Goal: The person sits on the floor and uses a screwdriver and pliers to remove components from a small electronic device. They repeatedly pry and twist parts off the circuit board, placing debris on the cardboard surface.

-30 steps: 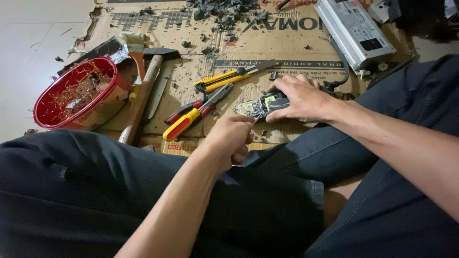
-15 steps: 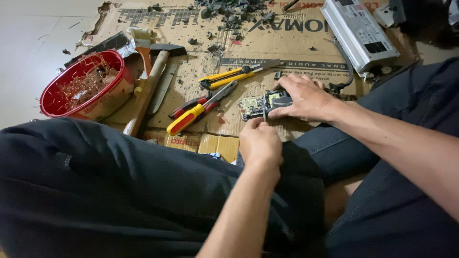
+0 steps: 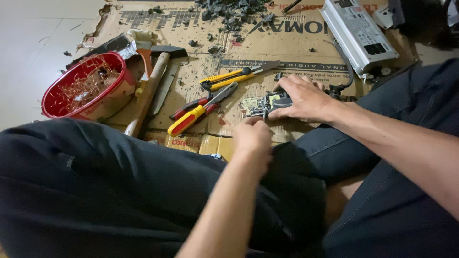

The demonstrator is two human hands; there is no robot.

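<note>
Debris-strewn cardboard sheet [image 3: 296, 45] on pale tiled floor [image 3: 33, 57], both hands pinching small circuit board [image 3: 260, 104]

Flattened brown cardboard box [image 3: 296, 43] with dark printed lettering covers the floor; a silver rectangular unit's white-and-black label [image 3: 363, 33] sits at its far right corner.

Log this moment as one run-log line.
right hand: pressing circuit board onto cardboard | left hand: at board's near edge | pliers, hammer: idle

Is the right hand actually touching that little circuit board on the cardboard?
Touching. The head view shows the right hand pressed flat on the circuit board, fingers covering its right end.
</note>
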